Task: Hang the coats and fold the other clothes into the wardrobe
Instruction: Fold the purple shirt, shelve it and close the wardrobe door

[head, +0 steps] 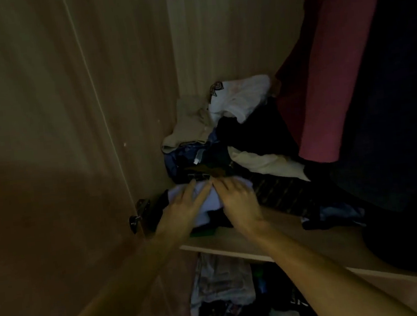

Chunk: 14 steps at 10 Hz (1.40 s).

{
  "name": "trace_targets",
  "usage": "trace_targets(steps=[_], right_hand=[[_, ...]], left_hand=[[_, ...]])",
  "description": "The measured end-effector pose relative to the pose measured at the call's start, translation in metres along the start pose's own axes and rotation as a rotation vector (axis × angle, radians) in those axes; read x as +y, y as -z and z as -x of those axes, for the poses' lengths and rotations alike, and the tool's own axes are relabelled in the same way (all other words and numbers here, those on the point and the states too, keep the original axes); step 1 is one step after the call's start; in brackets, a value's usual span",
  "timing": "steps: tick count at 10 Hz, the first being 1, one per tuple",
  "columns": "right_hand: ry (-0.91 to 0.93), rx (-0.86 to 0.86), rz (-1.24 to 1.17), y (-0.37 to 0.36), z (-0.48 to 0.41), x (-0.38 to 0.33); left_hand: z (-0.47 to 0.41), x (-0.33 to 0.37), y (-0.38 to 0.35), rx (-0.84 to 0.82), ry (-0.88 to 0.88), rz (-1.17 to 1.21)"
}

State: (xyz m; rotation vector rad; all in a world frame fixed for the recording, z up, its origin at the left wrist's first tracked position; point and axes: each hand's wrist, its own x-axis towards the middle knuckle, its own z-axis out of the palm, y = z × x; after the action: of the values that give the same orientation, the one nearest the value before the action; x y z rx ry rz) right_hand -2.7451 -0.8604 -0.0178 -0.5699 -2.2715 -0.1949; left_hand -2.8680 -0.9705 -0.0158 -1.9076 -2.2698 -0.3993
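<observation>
Both arms reach into a dim wooden wardrobe. A folded pale lilac garment (213, 199) lies on a small stack at the front left of the shelf (282, 232). My left hand (182, 209) lies flat on its left part with straight fingers. My right hand (239, 201) presses on its right part, fingers stretched forward. Behind it sits a heap of clothes: a beige piece (191, 123), a white piece (239, 98), dark blue and black ones (248, 133) and a cream one (264, 163).
A dark red coat (332, 72) and a black coat (395, 138) hang at the right, reaching down to the shelf. The wardrobe side wall (130, 88) and a door hinge (137, 215) are at the left. More clothes and a bag (223, 287) lie below the shelf.
</observation>
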Motion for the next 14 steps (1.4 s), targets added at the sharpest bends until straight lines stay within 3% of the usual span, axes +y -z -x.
trace_targets(steps=[1,2,3,4,6,8,12,14], right_hand=[[-0.117,-0.144,-0.011,-0.029,-0.035,0.015],[-0.175,-0.346,-0.061,-0.086,-0.025,0.023],[-0.218,-0.593,-0.127,-0.113,0.02,0.017],[-0.233,-0.702,-0.136,-0.118,0.048,0.017],[-0.257,-0.5,-0.28,-0.084,0.038,0.02],[-0.226,-0.337,-0.281,-0.035,0.021,0.002],[-0.087,-0.268,-0.379,0.068,0.01,-0.101],[-0.027,-0.236,-0.352,0.108,0.009,-0.186]], left_hand=[[-0.054,-0.037,-0.016,0.339,-0.1,-0.189],[-0.065,-0.074,-0.067,0.192,0.002,-0.158],[-0.039,-0.084,-0.123,-0.075,0.125,-0.047],[-0.025,-0.074,-0.131,-0.075,0.081,-0.01],[-0.03,-0.07,-0.105,-0.07,0.23,0.268],[0.002,-0.027,-0.033,0.192,0.144,0.096],[0.106,0.008,0.089,0.355,0.153,-0.173],[0.19,0.001,0.145,0.445,0.144,-0.153]])
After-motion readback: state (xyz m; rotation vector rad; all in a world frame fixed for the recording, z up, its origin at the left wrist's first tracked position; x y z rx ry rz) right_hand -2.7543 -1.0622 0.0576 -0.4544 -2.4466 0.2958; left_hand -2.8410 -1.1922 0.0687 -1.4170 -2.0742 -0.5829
